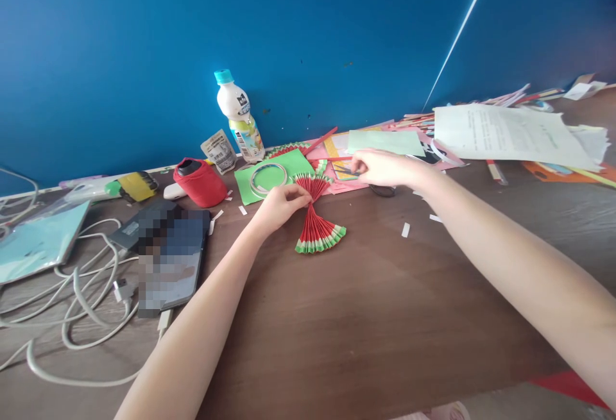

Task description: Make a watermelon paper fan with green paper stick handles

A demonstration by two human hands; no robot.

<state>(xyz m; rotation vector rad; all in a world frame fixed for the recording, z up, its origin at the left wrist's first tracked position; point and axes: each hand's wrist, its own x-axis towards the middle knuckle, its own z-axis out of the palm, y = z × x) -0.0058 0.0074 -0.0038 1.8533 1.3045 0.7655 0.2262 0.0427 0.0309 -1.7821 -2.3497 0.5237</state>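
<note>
A pleated paper fan [318, 231], red with green and cream edges, is pinched at its narrow middle by my left hand [287, 203]. Its folds spread out on both sides of the pinch, like a bow. Over the pile of coloured paper behind the fan, my right hand [373, 167] has its fingers drawn together; what they hold, if anything, I cannot make out. Just below that hand lies a dark looped thing [382, 191], partly hidden. Left of the fan, a roll of pale tape [253, 184] rests on a green paper sheet [244, 190].
Along the blue wall stand a white bottle [246, 128], a small pouch [220, 151] and a red-covered container [205, 186]. A phone [185, 260] and tangled white cables [79, 304] occupy the left. Printed sheets [505, 138] lie at the right, with paper scraps [405, 230] nearer.
</note>
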